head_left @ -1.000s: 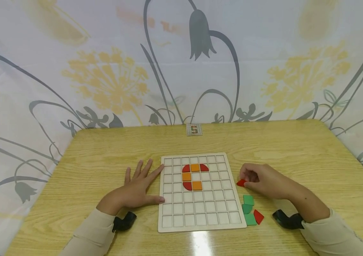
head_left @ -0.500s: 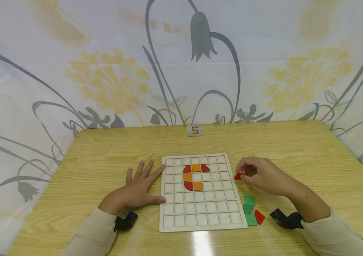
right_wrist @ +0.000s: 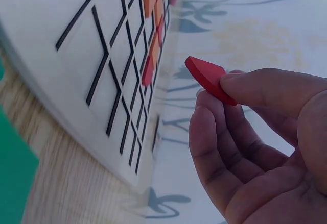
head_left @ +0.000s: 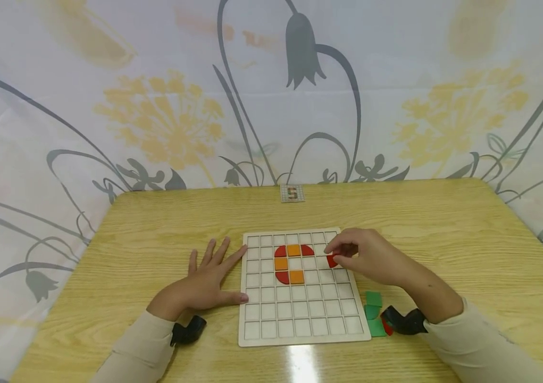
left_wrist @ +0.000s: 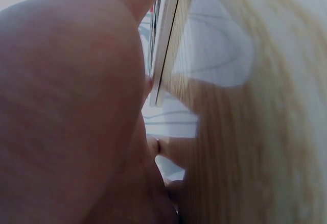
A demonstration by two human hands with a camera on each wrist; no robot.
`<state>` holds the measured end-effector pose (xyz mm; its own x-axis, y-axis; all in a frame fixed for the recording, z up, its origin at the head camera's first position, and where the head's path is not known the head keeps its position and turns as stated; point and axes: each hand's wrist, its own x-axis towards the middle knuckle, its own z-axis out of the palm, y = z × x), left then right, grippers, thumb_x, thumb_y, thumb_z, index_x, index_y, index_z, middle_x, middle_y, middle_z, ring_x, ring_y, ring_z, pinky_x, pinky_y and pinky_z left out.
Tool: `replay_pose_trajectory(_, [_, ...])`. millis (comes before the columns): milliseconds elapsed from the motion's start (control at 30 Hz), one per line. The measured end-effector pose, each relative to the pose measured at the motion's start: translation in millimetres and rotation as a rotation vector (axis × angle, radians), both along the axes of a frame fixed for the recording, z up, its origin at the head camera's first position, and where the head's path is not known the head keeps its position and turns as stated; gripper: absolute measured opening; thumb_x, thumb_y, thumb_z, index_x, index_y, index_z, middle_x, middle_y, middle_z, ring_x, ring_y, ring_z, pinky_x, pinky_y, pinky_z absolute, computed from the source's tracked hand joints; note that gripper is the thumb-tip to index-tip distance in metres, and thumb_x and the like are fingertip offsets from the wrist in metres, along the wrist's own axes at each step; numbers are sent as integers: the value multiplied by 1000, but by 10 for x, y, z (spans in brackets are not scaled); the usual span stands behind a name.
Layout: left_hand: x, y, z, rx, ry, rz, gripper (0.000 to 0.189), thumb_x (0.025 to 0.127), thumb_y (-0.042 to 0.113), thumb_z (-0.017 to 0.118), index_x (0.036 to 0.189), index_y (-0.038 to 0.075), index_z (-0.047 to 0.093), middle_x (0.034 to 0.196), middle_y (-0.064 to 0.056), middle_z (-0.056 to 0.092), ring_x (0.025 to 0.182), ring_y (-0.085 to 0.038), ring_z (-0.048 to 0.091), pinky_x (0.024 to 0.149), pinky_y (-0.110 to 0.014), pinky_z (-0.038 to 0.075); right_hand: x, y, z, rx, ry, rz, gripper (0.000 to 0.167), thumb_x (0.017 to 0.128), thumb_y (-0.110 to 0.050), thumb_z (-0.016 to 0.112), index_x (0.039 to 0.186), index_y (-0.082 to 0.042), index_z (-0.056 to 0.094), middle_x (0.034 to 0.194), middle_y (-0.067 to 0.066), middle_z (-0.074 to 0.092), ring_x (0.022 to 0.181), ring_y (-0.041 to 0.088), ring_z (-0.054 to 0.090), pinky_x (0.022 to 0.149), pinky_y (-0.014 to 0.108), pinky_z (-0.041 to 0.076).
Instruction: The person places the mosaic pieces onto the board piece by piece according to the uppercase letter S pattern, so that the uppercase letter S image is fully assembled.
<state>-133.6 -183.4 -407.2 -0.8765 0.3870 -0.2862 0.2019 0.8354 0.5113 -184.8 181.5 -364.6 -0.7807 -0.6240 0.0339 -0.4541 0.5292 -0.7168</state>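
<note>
A white grid board lies on the wooden table. Red quarter-round and orange square tiles sit in its upper cells, among them an orange tile and a red tile. My right hand pinches a red quarter-round tile between thumb and fingertips, over the board's right side. With fingers spread, my left hand rests at the board's left edge, index fingertip and thumb touching it. In the left wrist view the palm fills much of the picture.
Green tiles lie beside the board's lower right corner, and another red tile there is partly hidden by the right wrist camera. A small pattern card lies at the table's far edge, before a floral cloth.
My right hand has moved left with the red tile, from the table beside the board to over the board's right columns. The left hand has stayed put.
</note>
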Motion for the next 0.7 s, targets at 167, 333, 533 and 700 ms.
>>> replay_pose_trajectory(167, [-2, 6, 11, -3, 2, -1, 101, 85, 64, 68, 162, 32, 12, 169, -12, -10, 152, -41, -22, 112, -69, -20, -5, -138, -35, 0, -14, 30, 17, 93, -3, 68, 109, -6, 72, 94, -3, 71, 84, 8, 62, 77, 24, 56])
replay_pose_trajectory(333, [-2, 8, 12, -2, -8, -2, 101, 84, 65, 68, 162, 34, 11, 169, -10, -12, 152, -39, -23, 112, -68, -22, 8, -240, -65, -14, 14, 52, 16, 92, -1, 69, 107, -5, 72, 94, -2, 71, 84, 8, 62, 76, 23, 56])
replay_pose_trajectory(533, [1, 7, 17, 4, -12, -2, 101, 84, 65, 68, 162, 34, 12, 169, -10, -12, 152, -40, -22, 112, -67, -23, 26, -325, -113, -13, 18, 63, 14, 91, 0, 69, 105, -4, 72, 96, -1, 72, 83, 8, 62, 76, 22, 55])
replay_pose_trajectory(700, [5, 3, 21, 11, -14, 0, 100, 85, 64, 68, 162, 33, 12, 169, -11, -11, 152, -39, -22, 112, -67, -23, 41, -365, -135, -15, 15, 67, 14, 91, 1, 68, 104, -4, 72, 95, 0, 72, 83, 7, 62, 76, 22, 56])
